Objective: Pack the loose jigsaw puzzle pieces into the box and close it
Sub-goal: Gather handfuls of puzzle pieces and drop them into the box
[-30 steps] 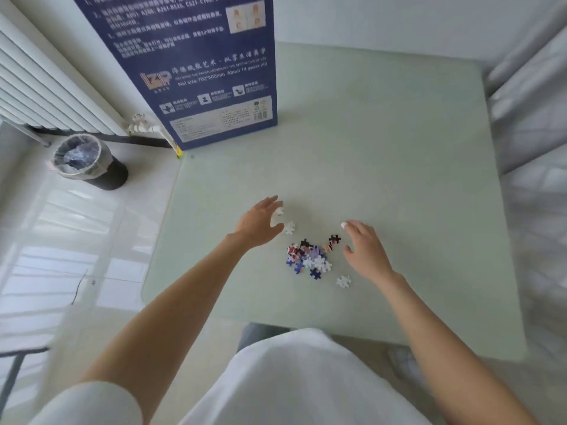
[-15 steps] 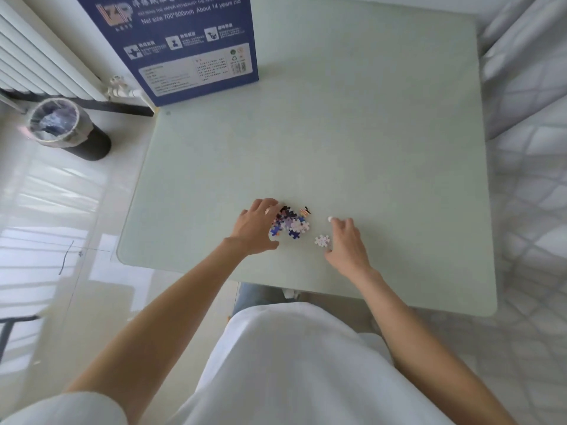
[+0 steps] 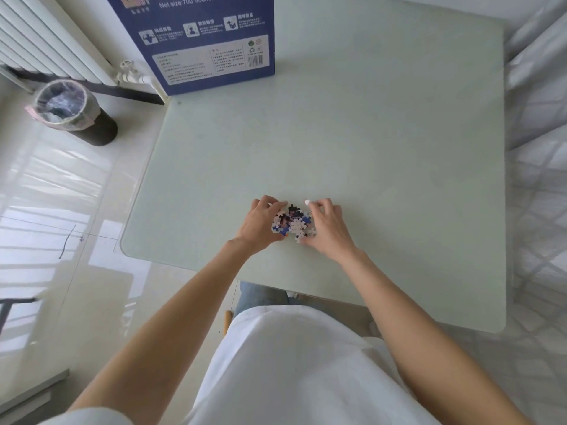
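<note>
A pale green table (image 3: 383, 142) fills most of the view. At its 11 o'clock corner stands a big blue puzzle box (image 3: 202, 41), upright, with white print and a barcode facing the camera. On the tiled floor at 10 o'clock from the table sits a dark waste bin (image 3: 72, 113) lined with clear plastic, below a white radiator (image 3: 40, 38). Near the table's 6 o'clock edge, the left hand (image 3: 260, 223) and right hand (image 3: 326, 225) cup a small heap of jigsaw pieces (image 3: 293, 223) between them, left at the heap's 9 o'clock, right at its 3 o'clock. Both hands have fingers curled inward around the heap, touching its sides, so the pieces are bunched together on the table, well apart from the box.
</note>
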Action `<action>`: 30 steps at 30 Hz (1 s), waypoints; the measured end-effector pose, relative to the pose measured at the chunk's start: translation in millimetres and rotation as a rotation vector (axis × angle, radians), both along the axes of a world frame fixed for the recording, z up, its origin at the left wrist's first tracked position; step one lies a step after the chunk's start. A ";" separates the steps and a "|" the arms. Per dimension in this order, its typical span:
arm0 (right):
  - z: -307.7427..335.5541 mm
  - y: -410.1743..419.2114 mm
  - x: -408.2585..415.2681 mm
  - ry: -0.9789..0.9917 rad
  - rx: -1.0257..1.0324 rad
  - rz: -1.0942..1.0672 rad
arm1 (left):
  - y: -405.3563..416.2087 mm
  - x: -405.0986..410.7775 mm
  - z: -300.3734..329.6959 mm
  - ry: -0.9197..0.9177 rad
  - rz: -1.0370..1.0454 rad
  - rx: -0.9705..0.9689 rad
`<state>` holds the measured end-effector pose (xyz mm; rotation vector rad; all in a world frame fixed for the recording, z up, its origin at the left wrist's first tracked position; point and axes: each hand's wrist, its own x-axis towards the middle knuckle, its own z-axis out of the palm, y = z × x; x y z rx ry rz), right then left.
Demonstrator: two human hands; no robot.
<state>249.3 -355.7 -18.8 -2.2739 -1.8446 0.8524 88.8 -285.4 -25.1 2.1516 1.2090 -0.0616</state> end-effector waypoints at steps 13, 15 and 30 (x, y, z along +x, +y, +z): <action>1.9 26.0 -12.4 0.057 -0.039 0.048 | -10.1 11.7 5.6 0.024 0.109 -0.073; 2.3 26.6 -11.5 0.055 -0.061 0.046 | -8.4 11.2 5.7 0.031 0.103 -0.088; 8.9 25.3 -16.7 0.084 -0.096 0.005 | -3.2 9.7 7.7 0.031 0.060 -0.113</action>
